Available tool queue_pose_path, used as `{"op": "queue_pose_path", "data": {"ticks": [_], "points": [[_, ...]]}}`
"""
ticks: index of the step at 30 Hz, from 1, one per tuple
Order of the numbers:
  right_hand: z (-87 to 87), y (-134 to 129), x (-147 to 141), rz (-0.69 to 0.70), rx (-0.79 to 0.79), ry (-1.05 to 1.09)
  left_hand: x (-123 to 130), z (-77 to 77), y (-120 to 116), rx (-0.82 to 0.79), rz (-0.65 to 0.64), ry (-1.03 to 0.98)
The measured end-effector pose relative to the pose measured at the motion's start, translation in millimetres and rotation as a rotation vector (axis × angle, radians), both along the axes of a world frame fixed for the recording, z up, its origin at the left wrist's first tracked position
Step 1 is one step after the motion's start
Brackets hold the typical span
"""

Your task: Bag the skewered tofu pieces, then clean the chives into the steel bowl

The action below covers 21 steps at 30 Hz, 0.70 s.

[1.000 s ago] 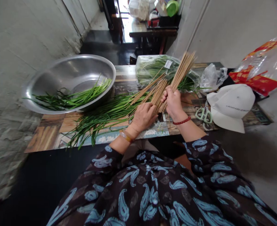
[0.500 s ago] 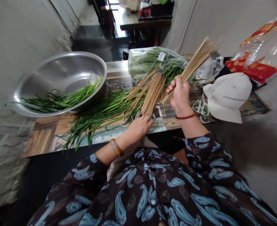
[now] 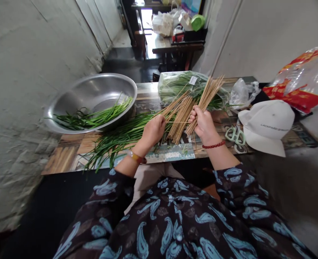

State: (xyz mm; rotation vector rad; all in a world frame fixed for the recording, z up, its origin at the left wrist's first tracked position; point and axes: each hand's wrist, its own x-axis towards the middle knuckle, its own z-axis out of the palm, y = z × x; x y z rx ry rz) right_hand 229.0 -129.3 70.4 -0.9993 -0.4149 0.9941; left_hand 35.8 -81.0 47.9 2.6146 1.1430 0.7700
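My right hand (image 3: 205, 126) is closed around a bundle of bamboo skewers (image 3: 212, 90), which leans up and to the right with its lower ends near the table. My left hand (image 3: 153, 130) makes a fist above the loose chives. A thin tan strand (image 3: 177, 122) runs taut from this fist to the bundle in my right hand; whether it is a band or a stick I cannot tell. Between my hands, a second pile of bamboo skewers (image 3: 180, 118) lies on the table. Long green chives (image 3: 118, 135) spread out left of that pile, partly under it.
A steel basin (image 3: 90, 84) holding more chives stands at the left. Behind the skewers lies a clear bag of chives (image 3: 172, 86). Green-handled scissors (image 3: 236, 135), a white cap (image 3: 268, 120), a crumpled plastic bag (image 3: 242, 91) and a red-printed bag (image 3: 294, 95) are at the right.
My left hand has left the lower ends of the skewer pile and risen leftward, with the strand now stretched out. The bundle in my right hand has come lower. The camera view has tilted up.
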Motion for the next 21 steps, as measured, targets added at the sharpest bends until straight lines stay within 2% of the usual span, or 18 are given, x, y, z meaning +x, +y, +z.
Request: {"op": "queue_pose_path", "data": {"ticks": [5, 8, 12, 14, 16, 19, 21], "points": [[-8.0, 8, 24, -0.164, 0.052, 0.015, -1, 7.9, 29, -0.034, -0.081, -0.070], [-7.8, 4, 37, -0.151, 0.058, 0.018, -1, 6.9, 45, -0.008, 0.014, -0.100], [-7.6, 1, 18, -0.006, 0.011, 0.043, 17, 3.5, 73, -0.048, 0.156, 0.021], [-7.9, 1, 2, 0.079, -0.016, 0.053, 26, 1.1, 81, -0.066, 0.152, 0.093], [-7.4, 0, -11, 0.159, -0.018, 0.074, 30, -0.6, 83, -0.061, 0.126, 0.082], [-3.2, -2, -19, 0.295, 0.007, 0.134, 25, 1.4, 71, -0.106, 0.076, -0.134], [1.5, -4, -22, 0.386, 0.002, 0.141, 20, 7.3, 54, -0.246, 0.019, -0.367]]}}
